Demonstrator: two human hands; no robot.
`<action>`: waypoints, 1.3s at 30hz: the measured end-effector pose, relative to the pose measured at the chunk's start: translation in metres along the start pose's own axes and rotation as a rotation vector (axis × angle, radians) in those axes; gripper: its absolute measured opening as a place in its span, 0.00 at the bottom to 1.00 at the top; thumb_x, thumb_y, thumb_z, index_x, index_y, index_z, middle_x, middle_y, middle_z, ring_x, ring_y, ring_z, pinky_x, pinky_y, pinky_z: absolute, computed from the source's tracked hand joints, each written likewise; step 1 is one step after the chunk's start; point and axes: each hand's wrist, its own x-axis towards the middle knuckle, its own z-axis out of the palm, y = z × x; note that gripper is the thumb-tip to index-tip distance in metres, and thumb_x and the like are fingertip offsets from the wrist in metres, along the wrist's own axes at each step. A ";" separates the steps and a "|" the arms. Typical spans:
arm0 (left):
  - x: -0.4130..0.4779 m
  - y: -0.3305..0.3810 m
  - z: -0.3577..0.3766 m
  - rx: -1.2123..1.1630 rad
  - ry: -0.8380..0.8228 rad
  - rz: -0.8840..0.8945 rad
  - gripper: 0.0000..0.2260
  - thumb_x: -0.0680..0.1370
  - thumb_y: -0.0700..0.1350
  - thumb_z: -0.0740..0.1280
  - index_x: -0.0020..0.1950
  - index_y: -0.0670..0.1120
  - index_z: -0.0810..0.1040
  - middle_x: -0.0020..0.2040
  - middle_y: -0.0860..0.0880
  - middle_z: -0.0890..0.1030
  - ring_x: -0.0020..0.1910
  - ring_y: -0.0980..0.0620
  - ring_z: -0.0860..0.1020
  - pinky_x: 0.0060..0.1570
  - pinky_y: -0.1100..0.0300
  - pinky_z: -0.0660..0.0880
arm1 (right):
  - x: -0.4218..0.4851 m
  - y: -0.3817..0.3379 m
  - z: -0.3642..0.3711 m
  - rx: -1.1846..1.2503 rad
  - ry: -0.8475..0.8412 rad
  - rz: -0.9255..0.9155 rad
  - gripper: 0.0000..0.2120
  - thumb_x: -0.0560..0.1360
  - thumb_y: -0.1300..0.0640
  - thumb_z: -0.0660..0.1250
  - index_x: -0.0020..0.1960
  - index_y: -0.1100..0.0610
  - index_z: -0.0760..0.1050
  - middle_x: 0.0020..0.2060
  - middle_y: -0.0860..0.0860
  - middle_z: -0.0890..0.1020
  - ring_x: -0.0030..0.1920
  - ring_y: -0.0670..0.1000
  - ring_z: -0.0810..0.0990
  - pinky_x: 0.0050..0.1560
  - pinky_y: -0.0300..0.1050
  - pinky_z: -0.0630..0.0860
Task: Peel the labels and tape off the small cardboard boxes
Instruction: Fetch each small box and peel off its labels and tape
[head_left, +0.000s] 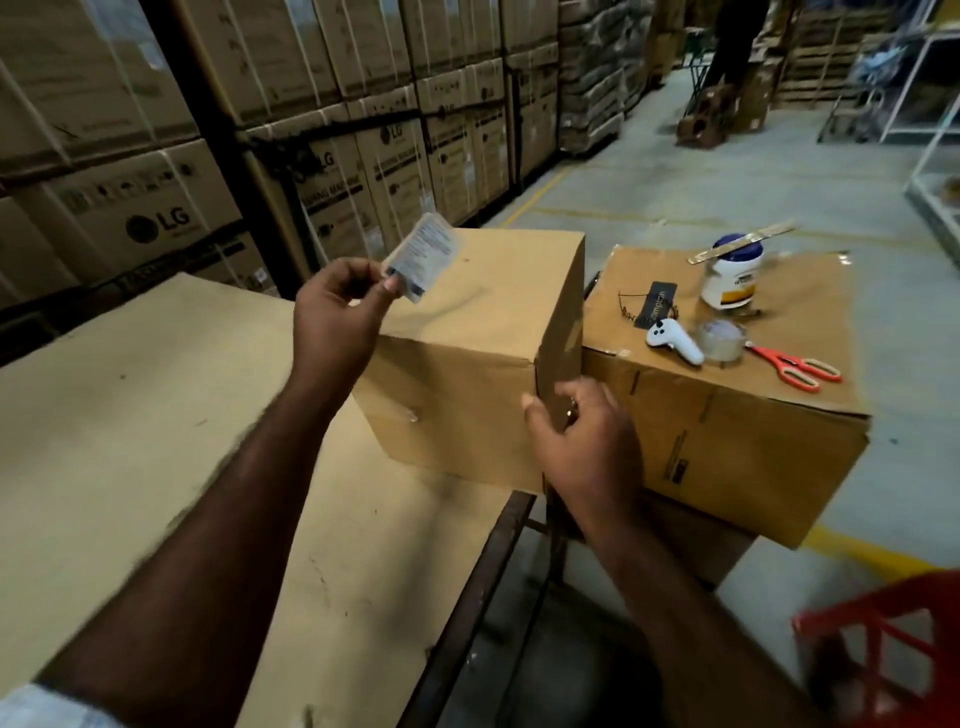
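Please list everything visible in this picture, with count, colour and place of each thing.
small cardboard box: 1, brown, on the table's right end
label: 1, white, printed, held above that box
larger box: 1, brown, right of the small one
scissors: 1, orange handles, on the larger box
tape roll: 1, clear, beside the scissors
controller: 1, white, left of the tape roll
jar: 1, white, blue lid, on the larger box
strip: 1, pale yellow, across the jar's lid
tag: 1, black, left of the jar
crate: 1, red, bottom right corner
stacked cartons: many, brown, along the left
left hand: 1, pinches the label
right hand: 1, holds the small box's near right corner
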 end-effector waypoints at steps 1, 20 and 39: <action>-0.014 0.008 0.001 0.054 -0.086 0.034 0.05 0.76 0.44 0.74 0.43 0.53 0.81 0.44 0.50 0.84 0.46 0.55 0.80 0.48 0.60 0.76 | 0.000 -0.005 -0.012 0.031 0.034 -0.031 0.19 0.73 0.39 0.66 0.55 0.52 0.78 0.49 0.48 0.81 0.49 0.50 0.79 0.44 0.53 0.80; -0.255 0.036 0.147 0.381 -1.236 0.210 0.06 0.75 0.48 0.75 0.51 0.50 0.85 0.46 0.53 0.84 0.45 0.55 0.81 0.46 0.55 0.81 | -0.148 0.091 -0.218 -0.243 -0.462 0.286 0.09 0.76 0.55 0.72 0.38 0.47 0.80 0.34 0.46 0.83 0.37 0.44 0.80 0.38 0.43 0.75; -0.532 -0.084 0.384 0.413 -0.786 -0.695 0.04 0.75 0.46 0.73 0.48 0.48 0.82 0.45 0.50 0.84 0.48 0.48 0.81 0.49 0.58 0.76 | -0.249 0.433 -0.272 -0.350 -0.651 0.679 0.04 0.67 0.55 0.70 0.39 0.54 0.82 0.35 0.52 0.85 0.39 0.55 0.84 0.39 0.46 0.78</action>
